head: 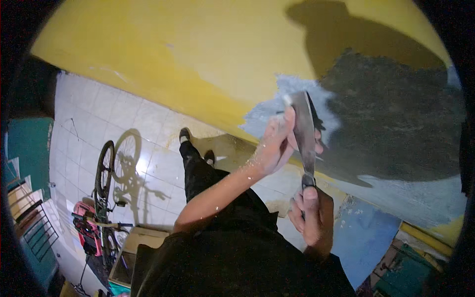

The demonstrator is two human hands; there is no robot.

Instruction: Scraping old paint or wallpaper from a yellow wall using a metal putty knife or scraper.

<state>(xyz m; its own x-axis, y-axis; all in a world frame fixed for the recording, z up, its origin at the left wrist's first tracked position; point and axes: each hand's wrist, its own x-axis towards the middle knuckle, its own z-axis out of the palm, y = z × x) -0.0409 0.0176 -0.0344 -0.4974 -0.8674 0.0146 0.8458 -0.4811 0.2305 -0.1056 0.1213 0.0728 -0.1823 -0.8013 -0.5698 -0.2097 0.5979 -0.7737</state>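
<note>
My right hand (pixel 312 219) grips the handle of a putty knife, thumb along its neck. The broad metal blade (pixel 303 124) points up in front of the wall. My left hand (pixel 276 143) is at the blade, with fingers showing on both sides of it and the index finger near its upper left corner. Pale dust and crumbs cling to the left hand and forearm. Behind the blade, the yellow wall (pixel 230 48) carries a large rough grey patch (pixel 393 122) with a lighter bluish-grey border (pixel 256 115).
A bicycle (pixel 105 174) stands on the white tiled floor (pixel 96 100) to the left, beside a pink-and-black object (pixel 89 230). A cardboard box (pixel 148 235) sits close to my left side. A blue panel (pixel 365 234) lies low at the right. Debris (pixel 182 130) dusts the floor along the wall.
</note>
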